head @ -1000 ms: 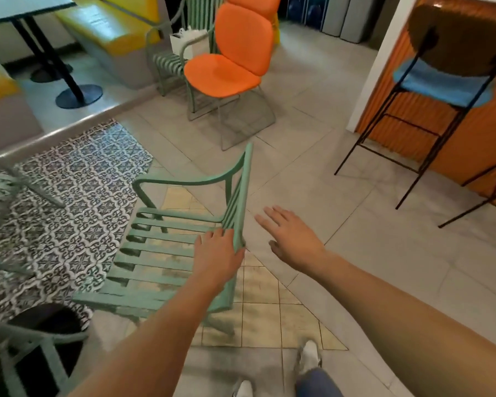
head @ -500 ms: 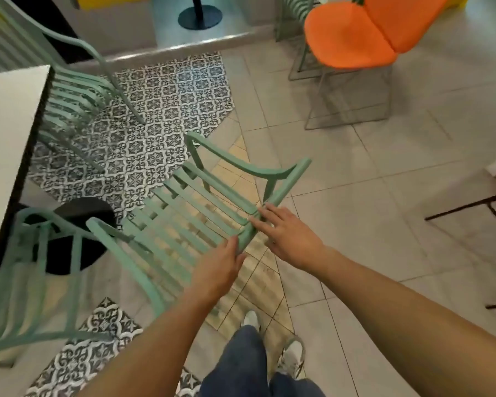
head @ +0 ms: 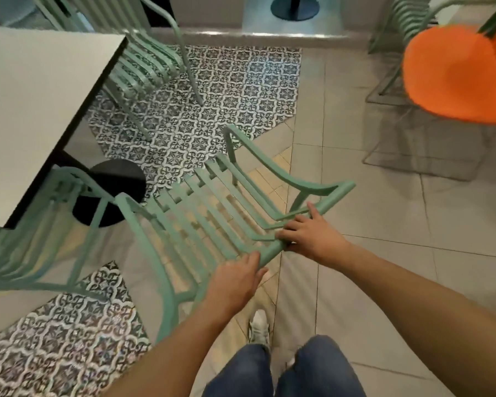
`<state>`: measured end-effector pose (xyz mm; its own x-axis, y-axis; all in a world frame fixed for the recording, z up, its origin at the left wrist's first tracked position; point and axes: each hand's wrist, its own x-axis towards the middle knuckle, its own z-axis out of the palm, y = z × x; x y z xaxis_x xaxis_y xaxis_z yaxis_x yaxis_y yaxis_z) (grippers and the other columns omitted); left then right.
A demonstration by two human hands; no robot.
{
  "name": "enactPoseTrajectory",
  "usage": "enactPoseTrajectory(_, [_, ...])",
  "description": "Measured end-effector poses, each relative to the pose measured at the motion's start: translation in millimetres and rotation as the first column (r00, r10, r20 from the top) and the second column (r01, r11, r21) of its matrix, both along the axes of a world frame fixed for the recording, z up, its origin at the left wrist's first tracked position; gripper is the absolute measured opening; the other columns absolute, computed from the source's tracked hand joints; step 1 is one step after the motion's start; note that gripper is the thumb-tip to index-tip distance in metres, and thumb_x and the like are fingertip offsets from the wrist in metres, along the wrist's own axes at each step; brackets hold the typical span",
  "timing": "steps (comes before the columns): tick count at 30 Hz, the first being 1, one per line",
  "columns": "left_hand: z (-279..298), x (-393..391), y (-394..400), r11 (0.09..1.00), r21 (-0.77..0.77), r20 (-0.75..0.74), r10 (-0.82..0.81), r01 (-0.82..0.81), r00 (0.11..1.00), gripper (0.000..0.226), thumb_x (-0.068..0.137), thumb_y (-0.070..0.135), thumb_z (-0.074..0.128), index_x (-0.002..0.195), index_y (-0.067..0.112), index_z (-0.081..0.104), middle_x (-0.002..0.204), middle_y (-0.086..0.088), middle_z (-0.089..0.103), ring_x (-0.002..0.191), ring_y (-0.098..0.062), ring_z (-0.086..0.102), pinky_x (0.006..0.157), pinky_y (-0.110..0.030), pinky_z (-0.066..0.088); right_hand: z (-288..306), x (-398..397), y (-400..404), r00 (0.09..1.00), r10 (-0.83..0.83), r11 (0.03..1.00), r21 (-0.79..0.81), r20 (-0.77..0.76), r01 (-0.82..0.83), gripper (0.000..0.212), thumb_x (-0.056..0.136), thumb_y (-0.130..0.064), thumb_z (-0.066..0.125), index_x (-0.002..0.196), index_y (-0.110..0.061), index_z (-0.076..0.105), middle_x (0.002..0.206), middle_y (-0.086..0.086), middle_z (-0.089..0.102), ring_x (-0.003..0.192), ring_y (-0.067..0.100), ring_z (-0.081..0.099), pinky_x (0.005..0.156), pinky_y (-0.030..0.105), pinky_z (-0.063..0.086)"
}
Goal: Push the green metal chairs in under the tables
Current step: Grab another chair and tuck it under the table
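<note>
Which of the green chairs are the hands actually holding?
The middle chair, standing clear of the table. Both hands grip its top rail; the other green chairs sit untouched at the table's edges.

The floor [head: 384,282] is grey tile with patterned patches ahead and left of the hands; green chairs [head: 212,213], an orange chair [head: 453,73] and the table's black base [head: 112,193] stand on it.

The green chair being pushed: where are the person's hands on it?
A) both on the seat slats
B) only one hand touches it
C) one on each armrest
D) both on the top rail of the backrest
D: the left hand and right hand both grip the top rail of the green chair.
</note>
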<state>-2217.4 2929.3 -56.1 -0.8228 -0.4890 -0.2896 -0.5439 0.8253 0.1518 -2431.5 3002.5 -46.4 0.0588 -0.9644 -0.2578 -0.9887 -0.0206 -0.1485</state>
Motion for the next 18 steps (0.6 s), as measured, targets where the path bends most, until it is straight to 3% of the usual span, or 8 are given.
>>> enactPoseTrajectory(12, [0,-137,-11,0.959,-0.017,0.048,0.282,-0.281,0.958,0.042,0.100,0.055,0.027,0.123,0.022,0.040,0.113,0.001,0.063,0.088,-0.028,0.064,0.068,-0.038,0.049,5,-146,-71,0.983,0.183,0.981,0.061,-0.002,-0.182,0.039,0.093,-0.045,0.052,0.130,-0.032,0.054,0.118,-0.007,0.056,0.121,0.021,0.046,0.113,0.062,0.003])
enactPoseTrajectory(18, [4,-195,-32,0.927,0.005,0.027,0.375,-0.376,0.927,0.039,0.100,0.056,0.029,0.118,0.023,0.039,0.106,-0.001,0.065,0.083,-0.028,0.064,0.068,-0.039,0.052,13,-197,-112,0.967,0.217,0.973,0.111,-0.136,-0.203,0.041,0.091,-0.053,0.050,0.126,-0.034,0.055,0.116,-0.007,0.058,0.117,0.023,0.048,0.108,0.069,0.014])
